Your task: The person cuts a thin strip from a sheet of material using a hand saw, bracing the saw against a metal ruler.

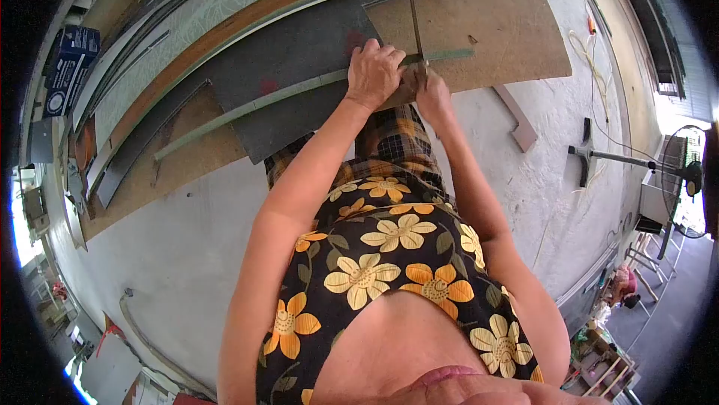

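A long, narrow green straightedge strip [281,95] lies slanting across a dark grey sheet [296,49] on the brown board. My left hand [374,74] presses down on this strip near its right part, fingers curled over it. Close beside it, my right hand [434,95] is closed at the near end of a long, thin dark strip [416,19]. That thin strip runs away from me across the straightedge, past the sheet's right edge; whether it is a blade I cannot tell. The fingertips of my right hand are partly hidden.
The brown board [517,26] spans the work area. Curved sheets and a wooden strip [225,30] lie along its far left. A blue box [73,60] stands at left. On the pale floor [187,255] are an angled piece [518,122] and a standing fan [683,176]. Another person [622,285] is far right.
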`<state>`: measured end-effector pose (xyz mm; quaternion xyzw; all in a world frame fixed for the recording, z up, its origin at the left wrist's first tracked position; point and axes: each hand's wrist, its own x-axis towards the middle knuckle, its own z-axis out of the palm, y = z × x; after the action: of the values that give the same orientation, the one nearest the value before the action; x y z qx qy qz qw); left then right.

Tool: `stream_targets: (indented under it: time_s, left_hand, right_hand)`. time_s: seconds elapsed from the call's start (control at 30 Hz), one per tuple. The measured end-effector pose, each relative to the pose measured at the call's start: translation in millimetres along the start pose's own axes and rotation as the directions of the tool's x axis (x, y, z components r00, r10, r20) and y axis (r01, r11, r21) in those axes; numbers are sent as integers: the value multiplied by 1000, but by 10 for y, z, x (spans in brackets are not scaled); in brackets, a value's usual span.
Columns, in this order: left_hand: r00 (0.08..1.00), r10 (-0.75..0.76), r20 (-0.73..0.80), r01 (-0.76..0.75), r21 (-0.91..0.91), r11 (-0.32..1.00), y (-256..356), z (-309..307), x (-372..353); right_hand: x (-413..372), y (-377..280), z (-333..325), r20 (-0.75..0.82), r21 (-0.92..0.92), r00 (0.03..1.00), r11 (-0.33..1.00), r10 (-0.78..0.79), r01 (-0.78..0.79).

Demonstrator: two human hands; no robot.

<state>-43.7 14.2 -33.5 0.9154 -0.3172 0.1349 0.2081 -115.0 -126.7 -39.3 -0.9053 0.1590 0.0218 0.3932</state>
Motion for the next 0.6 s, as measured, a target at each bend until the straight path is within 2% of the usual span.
stream_targets:
  time_s: [0.07, 0.13, 0.2, 0.27, 0.33, 0.43, 0.47, 0.6]
  left_hand:
    - [1000, 2, -2, -2, -12, 1000, 9, -2, -21]
    - [999, -12, 32, 12, -17, 1000, 12, 12, -36]
    - [999, -2, 35, 2, -13, 1000, 6, 11, -11]
    - [999, 31, 18, -32, 1, 1000, -9, -25, -4]
    - [1000, -4, -6, 4, -13, 1000, 13, -36, 2]
    - [1000, -15, 18, 15, -8, 1000, 27, -33, 3]
    - [999, -13, 33, 13, 0, 1000, 19, -27, 14]
    - [996, -39, 77, 42, -44, 998, 1, -24, 39]
  right_hand:
    - [-341, 256, 101, 10, -8, 999, 999, -46, 46]
    - [-913, 361, 64, 84, -1, 994, 998, 63, -63]
    - [-1263, 416, 10, 81, 100, 993, 990, 91, -99]
    - [-1380, 409, -20, 81, 177, 986, 971, 147, -159]
    - [-1362, 175, -204, 91, 226, 973, 948, 210, -226]
    - [-1243, 70, -359, 30, 188, 994, 976, 108, -111]
    - [-1187, 76, -402, 44, 111, 993, 987, 108, -112]
    - [-1050, 233, -296, -80, 137, 997, 990, -24, 35]
